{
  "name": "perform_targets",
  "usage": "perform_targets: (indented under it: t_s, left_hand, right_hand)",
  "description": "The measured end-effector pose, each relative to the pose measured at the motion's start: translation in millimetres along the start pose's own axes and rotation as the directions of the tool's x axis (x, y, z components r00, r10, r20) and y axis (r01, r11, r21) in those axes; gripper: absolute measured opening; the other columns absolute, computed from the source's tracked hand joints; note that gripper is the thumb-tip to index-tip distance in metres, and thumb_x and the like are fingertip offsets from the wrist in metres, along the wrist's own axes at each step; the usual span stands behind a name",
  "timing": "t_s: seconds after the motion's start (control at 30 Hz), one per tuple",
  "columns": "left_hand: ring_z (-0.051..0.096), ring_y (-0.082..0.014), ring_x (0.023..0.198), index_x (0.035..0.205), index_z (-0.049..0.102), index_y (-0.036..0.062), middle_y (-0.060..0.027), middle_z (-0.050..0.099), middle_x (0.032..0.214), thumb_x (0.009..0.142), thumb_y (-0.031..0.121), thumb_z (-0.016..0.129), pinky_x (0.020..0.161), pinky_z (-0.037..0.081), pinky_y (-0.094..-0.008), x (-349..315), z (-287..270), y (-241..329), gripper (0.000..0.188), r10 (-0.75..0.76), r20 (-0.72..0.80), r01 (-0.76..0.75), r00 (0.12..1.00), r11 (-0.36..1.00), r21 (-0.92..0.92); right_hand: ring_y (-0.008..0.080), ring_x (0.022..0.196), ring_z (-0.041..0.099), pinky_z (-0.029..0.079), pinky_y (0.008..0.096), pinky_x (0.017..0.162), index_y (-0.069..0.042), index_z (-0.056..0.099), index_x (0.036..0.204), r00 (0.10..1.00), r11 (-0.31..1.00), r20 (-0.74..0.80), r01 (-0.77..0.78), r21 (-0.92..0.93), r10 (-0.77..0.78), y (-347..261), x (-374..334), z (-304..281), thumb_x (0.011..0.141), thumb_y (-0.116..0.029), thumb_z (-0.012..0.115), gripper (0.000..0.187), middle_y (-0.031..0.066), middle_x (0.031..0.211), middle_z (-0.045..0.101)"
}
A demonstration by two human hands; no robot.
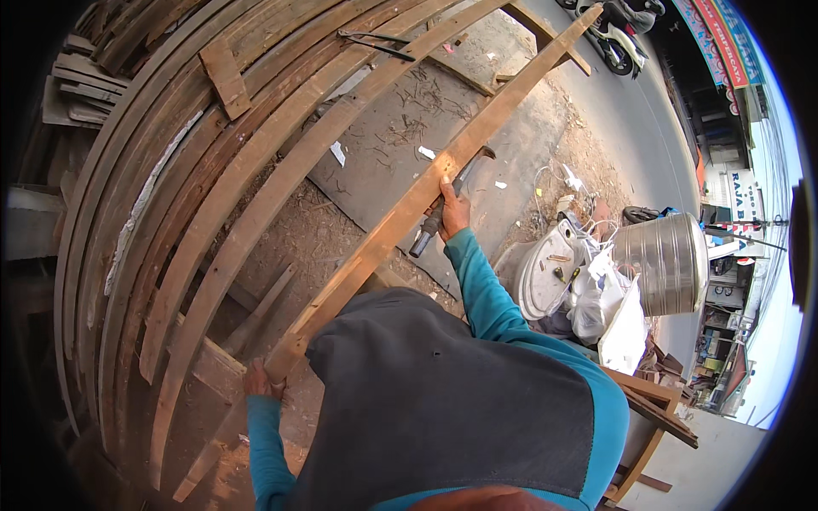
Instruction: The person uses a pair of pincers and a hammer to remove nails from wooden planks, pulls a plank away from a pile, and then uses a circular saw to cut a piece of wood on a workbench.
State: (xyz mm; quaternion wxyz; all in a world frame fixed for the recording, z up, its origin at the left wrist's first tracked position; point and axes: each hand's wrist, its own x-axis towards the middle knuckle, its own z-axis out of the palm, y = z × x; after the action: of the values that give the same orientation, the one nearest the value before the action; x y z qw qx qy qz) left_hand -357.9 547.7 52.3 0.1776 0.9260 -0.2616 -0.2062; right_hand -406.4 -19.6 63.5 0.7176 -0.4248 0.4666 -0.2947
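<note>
A long wooden plank [366, 260] runs slantwise from near my left side up to the far right. My left hand [261, 381] is closed round its near end. Farther along, my right hand [456, 210] grips the plank's right edge, thumb on top. The same hand also holds a claw hammer [432, 223] against the plank's side. The hammer's dark curved claw sticks out beyond the hand and its grip end points back toward me; part of the handle is hidden by the fingers.
Several long planks [230, 247] lie side by side at left, with long-handled pincers [375, 44] on top. At right stand a ribbed metal tank [658, 264], a white round lid [547, 271] and white plastic bags [596, 308]. Beyond is a road with a motorbike [615, 43].
</note>
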Motion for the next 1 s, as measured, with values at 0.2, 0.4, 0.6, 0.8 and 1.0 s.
perform_targets:
  t_s: [0.2,0.4,0.6,0.8,1.0]
  left_hand:
    - [0.060,-0.0463,0.099,0.114,0.050,0.0028,-0.0257,0.062,0.105,0.070,0.021,0.080,0.083,0.049,-0.0497,1.8,-26.2,-1.1,0.056,-0.041,0.169,0.059,0.985,0.993,-0.106]
    - [0.049,-0.0403,0.124,0.135,0.039,0.0121,-0.0198,0.054,0.125,0.079,0.025,0.074,0.103,0.040,-0.0502,-26.8,-8.4,25.5,0.067,-0.123,0.279,0.171,0.952,0.973,-0.154]
    - [0.024,-0.0388,0.147,0.157,0.011,0.0239,-0.0206,0.028,0.157,0.085,0.035,0.068,0.119,0.018,-0.0556,-18.4,14.2,60.5,0.093,-0.213,0.475,0.243,0.854,0.970,-0.002]
    - [0.026,-0.0403,0.146,0.157,0.015,0.0207,-0.0207,0.030,0.156,0.088,0.038,0.063,0.118,0.018,-0.0583,-1.0,14.9,62.3,0.085,-0.254,0.467,0.248,0.847,0.966,0.077]
    - [0.029,-0.0418,0.144,0.155,0.020,0.0201,-0.0228,0.032,0.154,0.087,0.032,0.068,0.117,0.018,-0.0584,-9.3,5.3,47.2,0.084,-0.268,0.365,0.254,0.892,0.963,0.085]
  right_hand:
    - [0.0171,0.057,0.056,0.051,0.0340,0.052,0.002,0.057,0.102,0.998,0.985,-0.003,0.060,-0.160,-0.062,10.8,31.2,45.8,0.089,-0.040,0.072,0.047,0.0054,0.077,0.058]
    - [0.0291,0.093,0.068,0.059,0.0398,0.083,0.005,0.050,0.128,0.960,0.989,0.248,-0.104,-0.110,0.128,14.7,77.7,-12.5,0.097,-0.043,0.060,0.058,0.0196,0.111,0.065]
    - [0.0301,0.084,0.068,0.059,0.0423,0.067,0.003,0.055,0.125,0.980,0.873,0.101,-0.102,-0.478,0.170,13.8,126.8,-33.7,0.100,-0.045,0.048,0.055,0.0185,0.103,0.066]
    - [0.0347,0.102,0.066,0.058,0.0476,0.092,0.010,0.050,0.127,0.931,0.910,0.250,-0.155,-0.386,0.264,12.8,152.0,-13.9,0.103,-0.037,0.041,0.054,0.0228,0.115,0.063]
    - [0.0369,0.112,0.062,0.052,0.0502,0.102,0.009,0.046,0.131,0.956,0.924,0.228,-0.091,-0.371,0.185,28.3,131.4,-20.5,0.104,-0.037,0.035,0.054,0.0269,0.125,0.056]
